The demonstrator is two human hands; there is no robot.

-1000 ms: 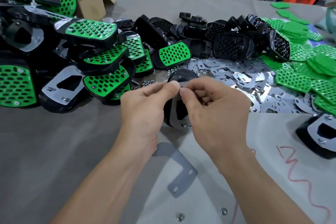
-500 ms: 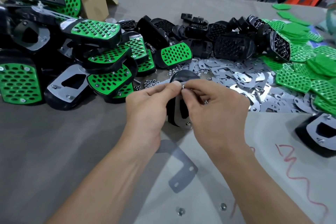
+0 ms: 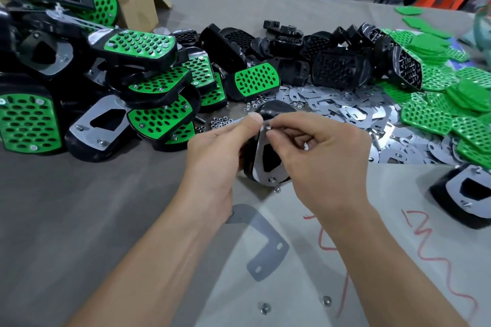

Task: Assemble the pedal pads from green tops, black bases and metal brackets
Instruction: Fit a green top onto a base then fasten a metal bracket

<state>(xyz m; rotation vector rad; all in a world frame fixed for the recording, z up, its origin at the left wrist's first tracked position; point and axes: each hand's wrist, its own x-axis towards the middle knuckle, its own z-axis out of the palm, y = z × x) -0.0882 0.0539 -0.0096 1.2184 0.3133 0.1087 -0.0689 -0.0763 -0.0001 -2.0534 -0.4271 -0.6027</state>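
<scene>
Centre of the worktop (image 3: pixel 79 207): we've got one pedal pad (image 3: pixel 267 156) stood on edge, back towards us, its metal bracket (image 3: pixel 261 174) lying against the black base (image 3: pixel 277 111).
Left hand (image 3: pixel 212 156): curled round the pad's left edge, thumb pressed at the top of the bracket to steady it.
Right hand (image 3: pixel 318 156): fingertips pinching a small silver fastener (image 3: pixel 268 127) at the bracket's far hole; we take it for a nut.
Step in hand: we judge it's starting that nut on the far stud. Best to seat it square and spin it lightly with the fingertips, so the thread catches before any force goes in. The left thumb should hold the bracket flat so hole and stud line up.
Lower stud (image 3: pixel 273 180): pokes through the bracket's near end; whether it carries a nut, we can't tell.
Loose nut (image 3: pixel 277 189): on the worktop just beside the pad's near end.
Supplies: nuts (image 3: pixel 220 122) scattered just left of the hands, spare brackets (image 3: pixel 345 111) and green tops (image 3: pixel 438 103) heaped to the right, bare bases (image 3: pixel 337 69) further off.
Hidden: the pad's front face is turned away, the left fingers sit behind it, and the fastener is too small to name for sure.
</scene>
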